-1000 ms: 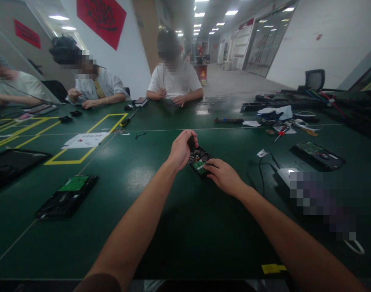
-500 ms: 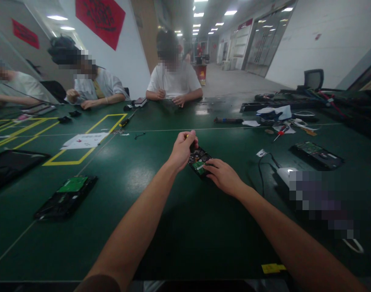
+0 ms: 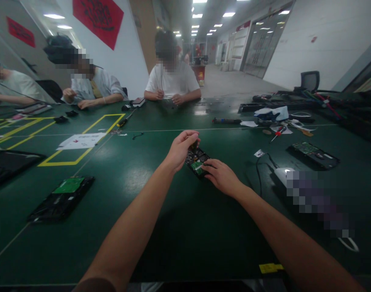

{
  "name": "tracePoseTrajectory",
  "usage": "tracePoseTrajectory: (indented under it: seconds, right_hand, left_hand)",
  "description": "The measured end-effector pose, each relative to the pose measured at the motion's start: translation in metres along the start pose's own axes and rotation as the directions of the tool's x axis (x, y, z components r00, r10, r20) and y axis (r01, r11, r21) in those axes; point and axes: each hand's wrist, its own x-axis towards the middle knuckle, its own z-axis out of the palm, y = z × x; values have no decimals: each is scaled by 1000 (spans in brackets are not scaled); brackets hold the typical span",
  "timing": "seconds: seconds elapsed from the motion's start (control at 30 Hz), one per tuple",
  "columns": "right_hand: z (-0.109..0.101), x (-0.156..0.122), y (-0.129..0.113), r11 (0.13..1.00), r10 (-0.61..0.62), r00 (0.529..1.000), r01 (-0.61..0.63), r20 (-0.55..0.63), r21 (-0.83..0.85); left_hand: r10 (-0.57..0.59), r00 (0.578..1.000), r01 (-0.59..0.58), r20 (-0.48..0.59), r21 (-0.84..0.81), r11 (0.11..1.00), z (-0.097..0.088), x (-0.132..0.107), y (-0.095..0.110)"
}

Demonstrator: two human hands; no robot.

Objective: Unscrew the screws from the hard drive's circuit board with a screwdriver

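In the middle of the table lies an opened black electronic device with a green circuit board and small wires inside. My left hand is closed round a dark screwdriver, upright over the device's far part; most of its handle is hidden in my fingers. My right hand grips the near right edge of the device, fingertips beside the board. Its thumb is at the lower side.
Similar opened devices lie at left and right. A white power strip with a cable lies right of my forearm. Further off are a yellow-black screwdriver, paper sheets, a red screwdriver and several seated people.
The view has shifted slightly, moving the table things a little to the left. My left hand has turned a little at the screwdriver; my right hand keeps its hold on the device.
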Motion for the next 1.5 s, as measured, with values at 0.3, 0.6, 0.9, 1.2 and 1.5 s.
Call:
tracePoseTrajectory:
  seconds: [0.3, 0.6, 0.9, 1.2, 1.5]
  right_hand:
    - [1, 0, 0, 1000, -8, 1000, 8, -16, 12]
    - [2, 0, 0, 1000, -8, 1000, 8, -5, 13]
    - [0, -1, 0, 1000, -2, 1000, 3, -9, 27]
    - [3, -1, 2, 1000, -9, 1000, 10, -20, 16]
    - [1, -2, 0, 1000, -9, 1000, 9, -9, 3]
  left_hand:
    - [19, 995, -35, -96, -161, 986, 2, 8, -8]
    - [40, 990, -46, -135, -40, 998, 5, 6, -19]
    - [64, 986, -63, -151, 16, 998, 3, 5, -12]
    - [28, 999, -27, -28, 17, 999, 0, 3, -5]
    - [50, 996, -55, -76, -73, 996, 4, 6, -8]
